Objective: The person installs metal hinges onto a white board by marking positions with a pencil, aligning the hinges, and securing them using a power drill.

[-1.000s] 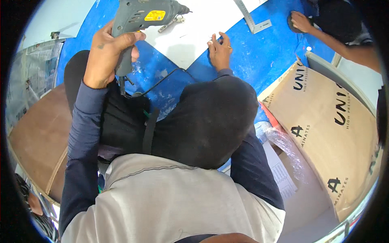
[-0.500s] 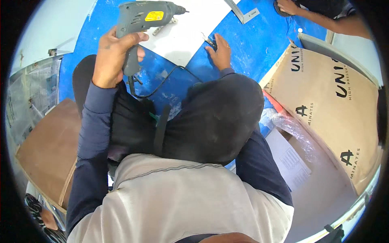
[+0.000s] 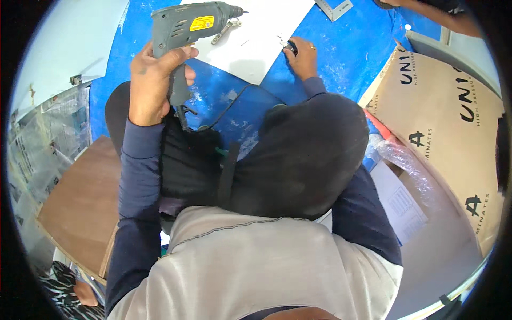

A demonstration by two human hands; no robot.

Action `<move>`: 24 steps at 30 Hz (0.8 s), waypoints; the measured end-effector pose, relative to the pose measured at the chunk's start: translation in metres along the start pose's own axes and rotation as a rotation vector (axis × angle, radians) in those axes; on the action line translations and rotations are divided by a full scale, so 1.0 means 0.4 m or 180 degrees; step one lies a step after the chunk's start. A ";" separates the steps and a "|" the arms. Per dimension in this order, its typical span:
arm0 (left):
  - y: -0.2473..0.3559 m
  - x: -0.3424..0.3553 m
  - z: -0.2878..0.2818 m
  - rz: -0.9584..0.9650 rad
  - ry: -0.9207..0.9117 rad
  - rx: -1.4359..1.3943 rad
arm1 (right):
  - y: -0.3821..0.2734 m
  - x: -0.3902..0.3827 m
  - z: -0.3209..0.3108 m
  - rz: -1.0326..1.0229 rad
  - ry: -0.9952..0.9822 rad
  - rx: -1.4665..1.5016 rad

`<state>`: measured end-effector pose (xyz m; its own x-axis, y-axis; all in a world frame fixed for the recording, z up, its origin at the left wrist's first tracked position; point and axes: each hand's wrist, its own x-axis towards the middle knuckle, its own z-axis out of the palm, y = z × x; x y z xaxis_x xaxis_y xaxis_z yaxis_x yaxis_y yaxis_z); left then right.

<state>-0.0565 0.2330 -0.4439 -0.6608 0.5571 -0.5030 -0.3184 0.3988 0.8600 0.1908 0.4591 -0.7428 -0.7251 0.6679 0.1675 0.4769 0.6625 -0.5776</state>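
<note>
My left hand is wrapped round the handle of a dark grey power drill with a yellow label. The drill is held up, its bit pointing right over a white board. Its black cord runs down between my legs and to the right. At the board's right edge, my right hand is closed on a small tool with a black handle and a thin metal end; its exact kind is unclear. A narrow metal fitting lies on the board beneath the drill's nose.
Blue sheeting covers the floor, and a metal square lies beyond the board. Brown-wrapped panels lean at the right beside bubble wrap and a printed sheet. A brown board stands left. Another person's arm reaches in at top right.
The view has shifted, so most things sit further right. My right hand has moved a little farther forward along the board's edge. The drill stays in my left hand. The other person's hand has moved.
</note>
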 end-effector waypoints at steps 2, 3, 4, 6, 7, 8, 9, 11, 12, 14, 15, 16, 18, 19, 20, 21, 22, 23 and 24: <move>0.000 0.003 -0.002 -0.0026 -0.0042 -0.0059 | 0.011 0.010 -0.006 -0.0228 0.0008 0.0010; 0.001 0.003 -0.002 -0.0011 -0.0021 -0.0040 | 0.020 0.012 -0.003 -0.0386 0.0029 -0.0006; 0.000 0.003 -0.002 0.0003 0.0000 -0.0024 | 0.030 0.016 -0.001 -0.0546 0.0048 -0.0024; 0.000 0.003 -0.007 0.0003 0.0000 -0.0006 | 0.035 0.018 0.000 -0.0667 0.0015 0.0005; 0.000 0.007 -0.010 -0.0013 -0.0020 -0.0005 | 0.034 0.021 -0.002 -0.0627 -0.0038 0.0052; -0.001 0.008 -0.015 -0.0028 -0.0039 -0.0008 | 0.029 0.020 -0.002 -0.0590 -0.0093 0.0098; -0.001 0.009 -0.017 -0.0014 -0.0053 -0.0025 | 0.027 0.019 -0.006 -0.0548 -0.0131 0.0082; -0.003 0.011 -0.021 0.0014 -0.0080 -0.0067 | 0.023 0.016 -0.015 -0.0469 -0.0210 0.0046; -0.005 0.012 -0.024 0.0005 -0.0076 -0.0040 | 0.024 0.013 -0.016 -0.0485 -0.0191 0.0000; -0.003 0.015 -0.031 -0.0012 -0.0070 0.0012 | 0.023 0.012 -0.011 -0.0518 -0.0151 -0.0094; -0.003 0.016 -0.034 -0.0011 -0.0072 0.0009 | 0.022 0.014 -0.011 -0.0535 -0.0176 -0.0095; -0.002 0.016 -0.035 -0.0010 -0.0074 0.0006 | 0.022 0.017 -0.013 -0.0551 -0.0201 -0.0095; -0.003 0.017 -0.037 0.0000 -0.0086 -0.0001 | 0.023 0.019 -0.013 -0.0568 -0.0213 -0.0105; -0.004 0.019 -0.038 0.0008 -0.0095 -0.0005 | 0.023 0.018 -0.012 -0.0569 -0.0201 -0.0115; -0.004 0.019 -0.038 0.0015 -0.0101 -0.0007 | 0.024 0.019 -0.012 -0.0571 -0.0189 -0.0121; -0.004 0.019 -0.039 0.0012 -0.0101 -0.0012 | 0.024 0.022 -0.012 -0.0617 -0.0235 -0.0159; -0.004 0.019 -0.040 0.0008 -0.0098 -0.0015 | 0.025 0.026 -0.013 -0.0664 -0.0282 -0.0194; -0.005 0.018 -0.040 0.0003 -0.0092 -0.0016 | 0.025 0.030 -0.014 -0.0712 -0.0330 -0.0225; -0.006 0.019 -0.040 0.0001 -0.0102 -0.0017 | 0.028 0.031 -0.018 -0.0749 -0.0364 -0.0300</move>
<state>-0.0717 0.2248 -0.4484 -0.6388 0.5804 -0.5051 -0.3217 0.3949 0.8606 0.1906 0.4773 -0.7414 -0.8702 0.4529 0.1939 0.3289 0.8271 -0.4558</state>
